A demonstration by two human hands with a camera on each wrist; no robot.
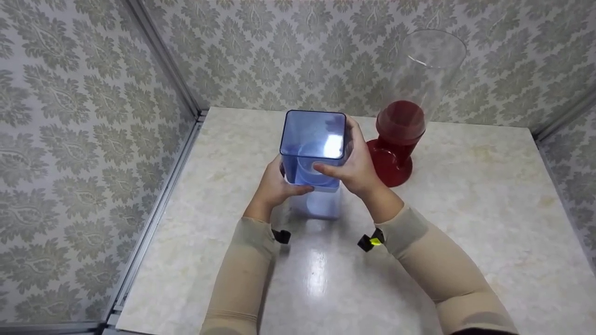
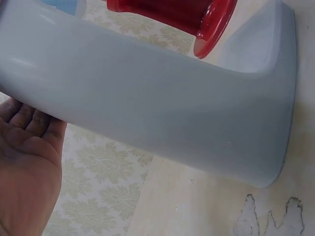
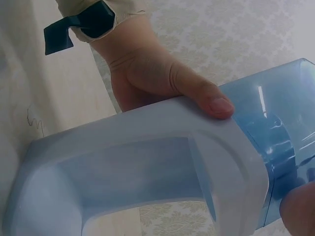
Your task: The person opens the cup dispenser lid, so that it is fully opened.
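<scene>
Bench (image 1: 470,228): pale, mottled like marble, with a long streak of glare on the near side of the dispenser. In my left wrist view it also carries dark-edged marks (image 2: 290,216) near the dispenser's foot.

Dispenser (image 1: 309,132): blue see-through box over a white base (image 1: 321,208), a little left of centre toward the far side. Its foot appears to meet the bench.

Hands: both clasped on the dispenser. Left hand (image 1: 274,188) grips the white part from the left, thumb just below the blue box; right hand (image 1: 357,170) holds the box from the right, thumb across its near face. Beige sleeves (image 1: 244,270), a black strap (image 1: 281,236) at each wrist.

To the right, just beyond the right hand, I log a red stand (image 1: 400,122) topped by a clear tube (image 1: 426,74).

Room: grey-green leaf-patterned paper on the left wall (image 1: 51,153), far wall (image 1: 302,60) and right wall (image 1: 575,163). Metal post (image 1: 163,58) at the far left corner; metal rail (image 1: 158,221) along the bench's left edge.
</scene>
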